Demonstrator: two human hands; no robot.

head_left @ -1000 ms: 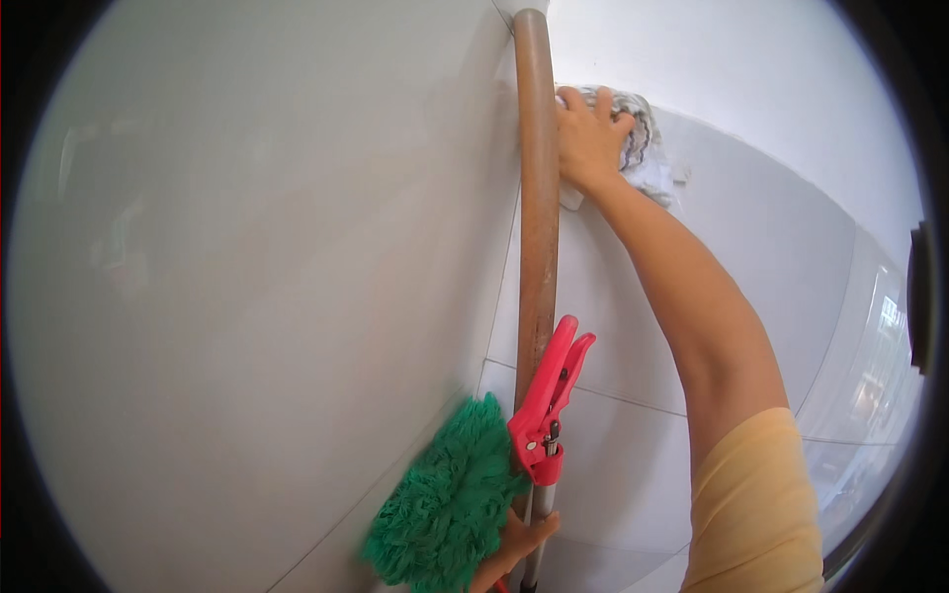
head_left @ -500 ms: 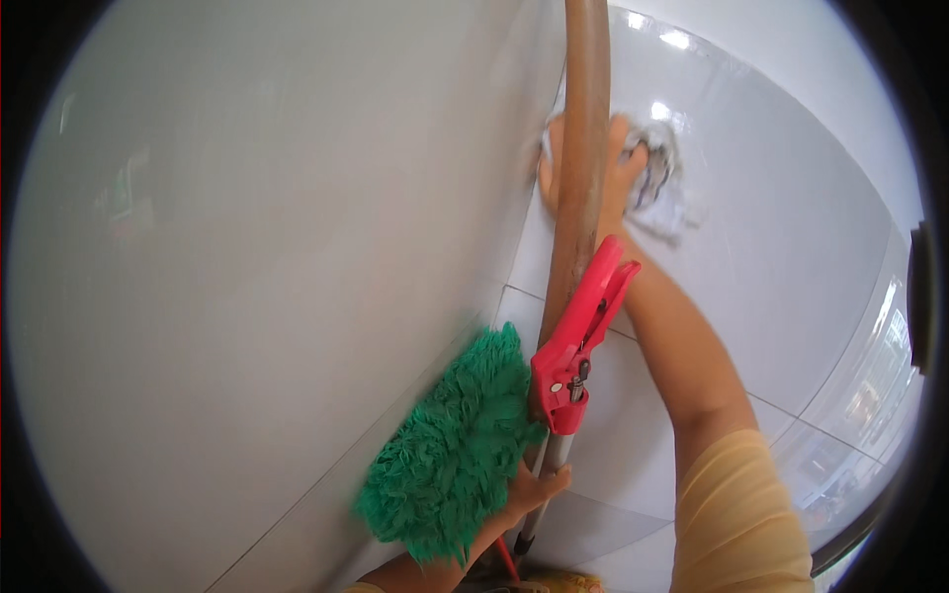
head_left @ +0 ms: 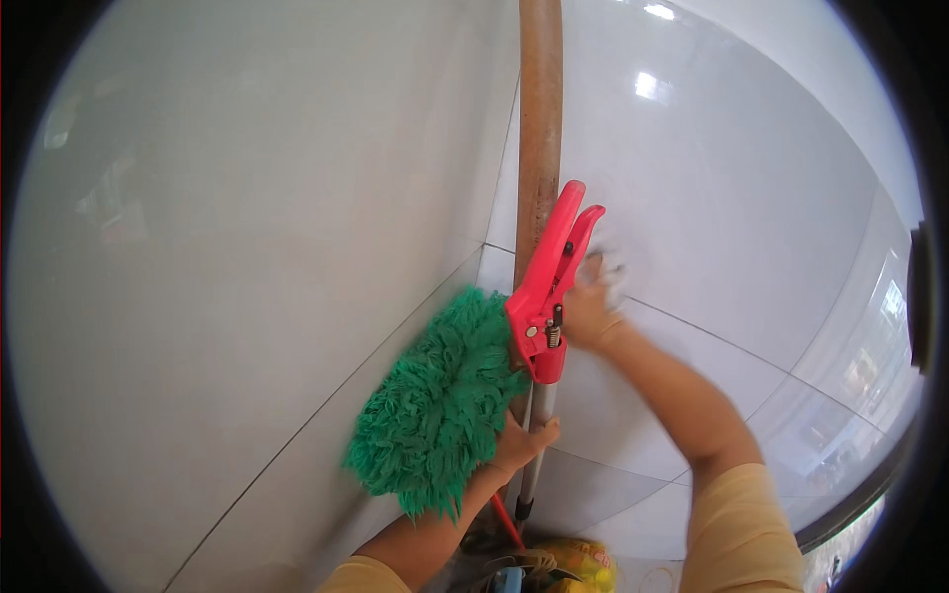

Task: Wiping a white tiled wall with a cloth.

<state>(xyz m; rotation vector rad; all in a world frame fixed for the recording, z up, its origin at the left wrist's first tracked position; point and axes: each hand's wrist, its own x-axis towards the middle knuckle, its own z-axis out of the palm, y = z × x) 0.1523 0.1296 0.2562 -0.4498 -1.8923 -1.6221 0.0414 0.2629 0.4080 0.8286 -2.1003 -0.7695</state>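
Note:
My left hand (head_left: 516, 443) is closed around the silver pole (head_left: 539, 423), low among the upright shafts, with part of its fingers hidden. A red squeeze-grip handle (head_left: 539, 306) tops that pole and looks like a long-reach pruner's. A fluffy green duster head (head_left: 435, 400) leans just left of it, over part of my left forearm. Behind the handle, my right hand (head_left: 590, 314) presses a blurred white-and-grey cloth (head_left: 613, 269) against the tiled wall (head_left: 712, 217); the red grip hides some of its fingers. A brown pole (head_left: 540, 119) stands upright in the corner.
A second large-tiled wall (head_left: 257, 247) fills the left side. Below my hands, a red stick (head_left: 507, 522), a yellow bag (head_left: 585, 565) and other cluttered items stand at the foot of the corner.
My right hand has come down with the cloth from high on the right wall to beside the red handle. My left hand keeps its grip on the pole. The view has shifted slightly.

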